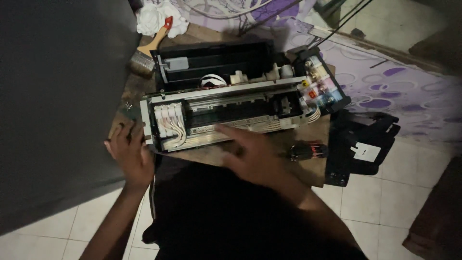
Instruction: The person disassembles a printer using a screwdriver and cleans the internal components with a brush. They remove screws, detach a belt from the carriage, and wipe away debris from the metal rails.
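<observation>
An opened printer [226,103] with its cover off lies on a small wooden table [308,168], showing a metal rail, white tubes and ink tanks [320,86] at its right end. My left hand [129,153] rests with spread fingers at the printer's left front corner. My right hand [250,151] hovers blurred over the printer's front edge, fingers apart, holding nothing.
A wooden-handled paintbrush [153,45] and a white rag [156,17] lie behind the printer. A black printer cover [361,144] leans at the table's right. A small black part with red [308,150] lies on the table. A dark panel [53,96] stands left. White tiled floor below.
</observation>
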